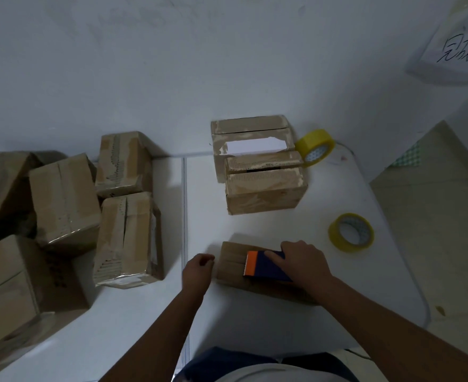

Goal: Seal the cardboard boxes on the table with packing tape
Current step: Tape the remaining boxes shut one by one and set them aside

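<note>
A small flat cardboard box point(232, 267) lies on the white table point(268, 321), directly in front of the person, with its long axis running left to right across the table and tilted slightly, the right end lying nearer the person than the left. On top of this box rests a dark blue tape dispenser point(265, 265) with an orange toothed blade end point(251, 263); the dispenser lies along the same axis as the box, its orange end pointing toward the box's left end. The right hand point(303, 261) grips the dispenser from above, fingers curled over its far side and the forefinger stretched along its top. The left hand point(198, 268) sits just beside the box's left end with its fingers curled inward; whether it pinches tape or the box edge cannot be told. Beyond the small box stands a larger worn box point(263, 186) with another box point(252, 133) behind it. Right of the small box a yellow tape roll point(350, 232) lies flat, and a second yellow roll point(314, 148) stands on edge beside the larger boxes. Left of the small box, across a seam in the table, a pile of taped boxes point(67, 199) is gathered.
</note>
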A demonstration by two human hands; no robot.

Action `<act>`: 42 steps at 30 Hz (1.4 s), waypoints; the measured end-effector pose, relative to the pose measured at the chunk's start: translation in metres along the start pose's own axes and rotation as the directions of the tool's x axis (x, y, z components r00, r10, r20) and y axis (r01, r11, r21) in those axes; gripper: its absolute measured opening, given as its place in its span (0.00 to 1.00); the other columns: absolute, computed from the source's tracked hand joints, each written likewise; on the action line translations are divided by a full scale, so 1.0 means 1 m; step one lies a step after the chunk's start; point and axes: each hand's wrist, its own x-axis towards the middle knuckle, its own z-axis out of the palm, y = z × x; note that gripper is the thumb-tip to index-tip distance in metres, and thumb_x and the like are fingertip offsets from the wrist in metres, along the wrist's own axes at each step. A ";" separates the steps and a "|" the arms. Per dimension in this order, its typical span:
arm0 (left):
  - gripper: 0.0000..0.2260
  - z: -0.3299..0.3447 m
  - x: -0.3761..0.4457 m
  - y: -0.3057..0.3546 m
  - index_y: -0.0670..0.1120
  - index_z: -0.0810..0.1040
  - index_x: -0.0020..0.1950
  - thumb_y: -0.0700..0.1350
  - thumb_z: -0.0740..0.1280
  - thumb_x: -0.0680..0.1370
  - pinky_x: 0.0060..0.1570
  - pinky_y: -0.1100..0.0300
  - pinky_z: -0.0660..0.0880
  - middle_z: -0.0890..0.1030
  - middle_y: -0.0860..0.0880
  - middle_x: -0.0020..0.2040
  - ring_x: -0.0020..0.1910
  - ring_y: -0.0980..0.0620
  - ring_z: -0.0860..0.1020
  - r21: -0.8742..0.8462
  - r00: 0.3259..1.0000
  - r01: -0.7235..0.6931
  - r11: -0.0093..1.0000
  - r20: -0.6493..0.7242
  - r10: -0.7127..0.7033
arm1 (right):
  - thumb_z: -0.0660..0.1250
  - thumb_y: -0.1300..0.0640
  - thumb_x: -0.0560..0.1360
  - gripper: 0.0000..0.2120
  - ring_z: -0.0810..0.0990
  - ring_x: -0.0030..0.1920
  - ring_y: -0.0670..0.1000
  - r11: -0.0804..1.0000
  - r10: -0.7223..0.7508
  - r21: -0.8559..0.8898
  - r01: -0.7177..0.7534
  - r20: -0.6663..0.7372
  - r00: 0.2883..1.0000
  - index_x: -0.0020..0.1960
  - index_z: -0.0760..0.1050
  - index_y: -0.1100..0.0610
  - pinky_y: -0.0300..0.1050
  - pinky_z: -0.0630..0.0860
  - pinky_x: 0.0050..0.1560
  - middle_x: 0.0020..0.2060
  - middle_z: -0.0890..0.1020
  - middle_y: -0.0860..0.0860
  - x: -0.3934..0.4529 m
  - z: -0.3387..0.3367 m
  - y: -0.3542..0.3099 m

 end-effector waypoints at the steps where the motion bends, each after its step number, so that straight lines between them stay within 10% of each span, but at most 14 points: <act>1: 0.10 -0.003 -0.007 0.001 0.43 0.80 0.61 0.39 0.63 0.82 0.56 0.57 0.76 0.83 0.46 0.54 0.53 0.50 0.81 -0.018 1.000 -0.018 1.000 0.010 0.018 | 0.52 0.33 0.78 0.23 0.73 0.39 0.51 1.000 0.000 0.001 0.000 -0.004 1.000 0.43 0.68 0.53 0.44 0.71 0.38 0.38 0.73 0.49 0.000 0.000 0.000; 13: 0.29 -0.019 -0.028 0.017 0.44 0.54 0.80 0.34 0.60 0.81 0.72 0.58 0.59 0.62 0.43 0.78 0.77 0.45 0.62 0.295 0.877 -0.327 0.898 0.448 0.172 | 0.52 0.32 0.78 0.26 0.74 0.40 0.51 1.000 0.011 -0.006 -0.011 0.030 0.999 0.47 0.73 0.54 0.44 0.73 0.40 0.42 0.78 0.52 0.002 -0.004 -0.002; 17: 0.46 -0.014 -0.008 0.024 0.44 0.41 0.80 0.55 0.70 0.77 0.77 0.48 0.40 0.38 0.46 0.80 0.79 0.47 0.38 0.564 0.725 -0.683 0.464 0.596 0.344 | 0.53 0.33 0.78 0.27 0.76 0.40 0.51 1.000 0.013 -0.027 -0.013 0.029 0.999 0.46 0.75 0.55 0.44 0.73 0.41 0.41 0.78 0.51 0.002 -0.005 -0.004; 21: 0.49 -0.007 0.020 0.029 0.46 0.43 0.81 0.64 0.70 0.74 0.76 0.48 0.36 0.46 0.47 0.82 0.80 0.49 0.43 0.583 0.601 -0.795 0.170 0.716 0.355 | 0.53 0.33 0.78 0.26 0.75 0.39 0.51 0.999 0.007 -0.039 -0.006 0.050 0.999 0.46 0.74 0.55 0.43 0.71 0.40 0.41 0.77 0.51 0.002 -0.008 -0.004; 38: 0.44 -0.013 0.030 0.031 0.52 0.48 0.81 0.60 0.72 0.74 0.73 0.58 0.39 0.57 0.49 0.80 0.78 0.50 0.56 0.528 0.560 -0.826 0.198 0.726 0.398 | 0.52 0.32 0.78 0.27 0.73 0.36 0.51 0.999 -0.026 -0.029 0.028 0.069 0.997 0.32 0.64 0.53 0.45 0.70 0.37 0.32 0.68 0.50 -0.022 -0.020 0.045; 42: 0.45 -0.013 0.028 0.032 0.52 0.50 0.81 0.58 0.74 0.73 0.75 0.55 0.57 0.58 0.49 0.79 0.75 0.49 0.60 0.514 0.571 -0.821 0.249 0.721 0.393 | 0.52 0.32 0.78 0.27 0.73 0.37 0.51 0.999 -0.017 -0.029 0.019 0.082 0.997 0.32 0.62 0.52 0.46 0.71 0.39 0.32 0.67 0.49 -0.031 -0.019 0.065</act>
